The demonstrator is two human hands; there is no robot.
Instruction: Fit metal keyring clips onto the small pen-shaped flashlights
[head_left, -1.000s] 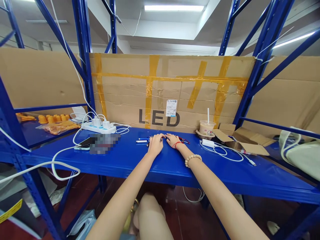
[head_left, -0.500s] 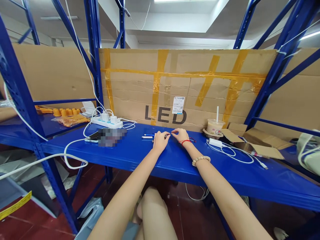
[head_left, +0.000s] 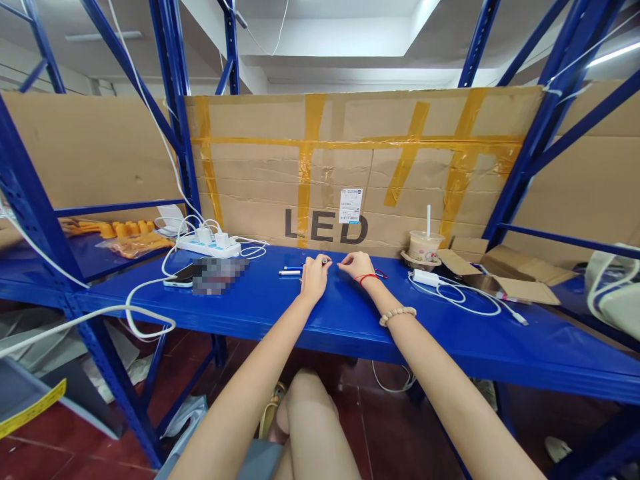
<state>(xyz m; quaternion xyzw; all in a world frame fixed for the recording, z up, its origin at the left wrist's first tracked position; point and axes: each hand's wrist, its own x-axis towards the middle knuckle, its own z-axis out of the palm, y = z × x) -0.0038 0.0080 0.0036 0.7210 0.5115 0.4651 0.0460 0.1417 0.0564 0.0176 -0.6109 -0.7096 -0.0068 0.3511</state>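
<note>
My left hand (head_left: pixel 315 277) is closed over the blue tabletop, around a thin, dark, pen-like thing (head_left: pixel 326 261) whose end shows at the fingertips. Just to its right, my right hand (head_left: pixel 357 267) has thumb and fingers pinched together. Whatever may be between them is too small to make out. A small gap separates the two hands. Pens (head_left: pixel 289 273) in blue and white lie beside my left hand, partly hidden by it. Behind my right wrist, a small red and dark thing (head_left: pixel 381 273) shows in part.
On the left are a white power strip (head_left: pixel 213 247) with plugs and a phone (head_left: pixel 180 276). Rightward stand a drink cup (head_left: pixel 424 247) with a straw, a white adapter (head_left: pixel 426 278) with cable, and an open carton (head_left: pixel 525 270). A cardboard panel (head_left: pixel 260 173) backs the blue table (head_left: pixel 280 313).
My hands have drawn apart, from fingertips almost touching to a small gap. The whole view has shifted slightly, with things now a little farther left.
</note>
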